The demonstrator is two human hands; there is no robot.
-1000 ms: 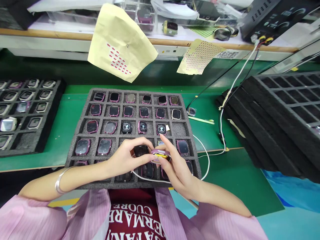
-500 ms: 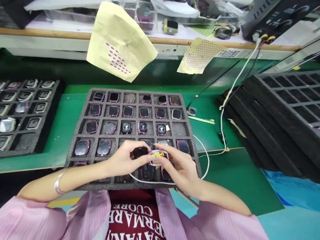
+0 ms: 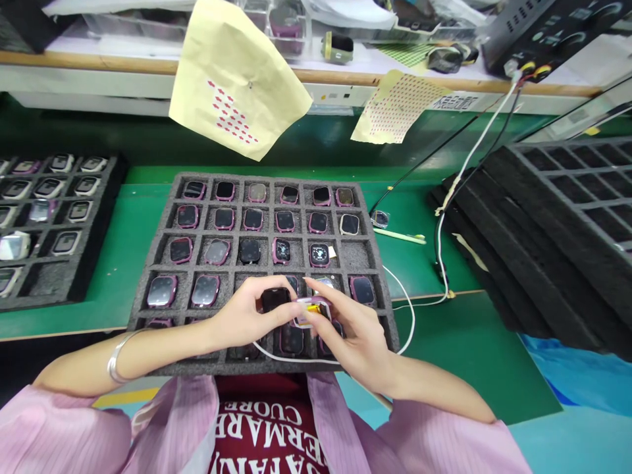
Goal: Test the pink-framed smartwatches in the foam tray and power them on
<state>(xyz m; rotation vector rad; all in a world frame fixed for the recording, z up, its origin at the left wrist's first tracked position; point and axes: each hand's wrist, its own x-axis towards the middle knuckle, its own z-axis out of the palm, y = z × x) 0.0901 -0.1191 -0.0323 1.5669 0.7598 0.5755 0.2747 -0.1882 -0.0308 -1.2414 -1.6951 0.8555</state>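
Observation:
Over the front part of a grey foam tray, my two hands meet around an opened watch. My left hand pinches a dark watch screen between thumb and fingers, its thumb touching the case beside it. My right hand grips the purple-rimmed watch case, whose inside shows yellow and white parts. Around them, most tray pockets hold square watches, such as a purple one at the left and another at the right. A white cable curves round the tray's right side and below my hands.
Another tray of watches lies at the left. Stacked black foam trays stand at the right. Yellow sheets hang from the shelf edge. A green stick lies beside the middle tray.
The dark screen and the case have shifted and tilted slightly between my fingers. The watch in the third row's middle, which showed a lit dial, now looks dark.

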